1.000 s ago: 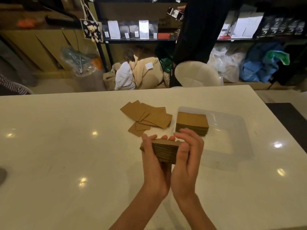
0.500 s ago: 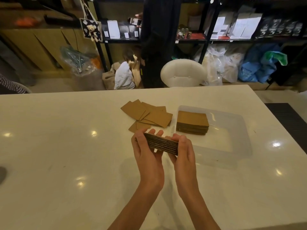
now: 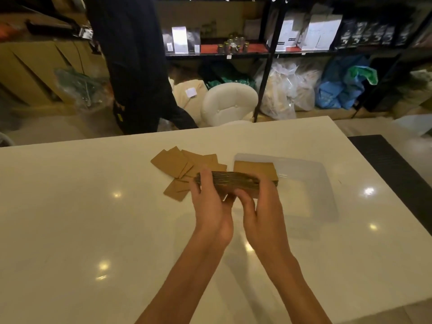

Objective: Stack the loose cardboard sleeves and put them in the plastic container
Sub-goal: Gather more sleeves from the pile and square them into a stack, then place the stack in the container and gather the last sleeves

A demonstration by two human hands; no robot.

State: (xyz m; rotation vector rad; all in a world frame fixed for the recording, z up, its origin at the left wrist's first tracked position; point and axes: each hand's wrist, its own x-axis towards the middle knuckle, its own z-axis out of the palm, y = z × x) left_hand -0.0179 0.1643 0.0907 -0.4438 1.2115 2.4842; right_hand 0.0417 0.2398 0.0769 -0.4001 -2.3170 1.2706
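White and glossy, a table (image 3: 93, 206) fills the lower part of the view, with dark shelves (image 3: 268, 50) of bags and jars behind it. A person in dark clothes (image 3: 133, 66) stands beyond the far edge of the table, further left than half a second ago, so the white stool (image 3: 229, 104) now shows fully.

Above the table's middle, both hands grip one thick stack of cardboard sleeves (image 3: 233, 183). The left hand (image 3: 210, 206) curls around its left end, and the right hand (image 3: 261, 211) closes on its right end and underside. Compared with half a second ago, the stack sits level rather than tilted, and closer to the clear plastic container (image 3: 322, 195).

The container lies on the table just right of the held stack. Inside it, against its left wall, rests a second neat pile of sleeves (image 3: 254, 169); the remainder of its floor is bare.

Just behind and to the left of the held stack, loose sleeves (image 3: 177, 164) lie flat and overlapping on the table.
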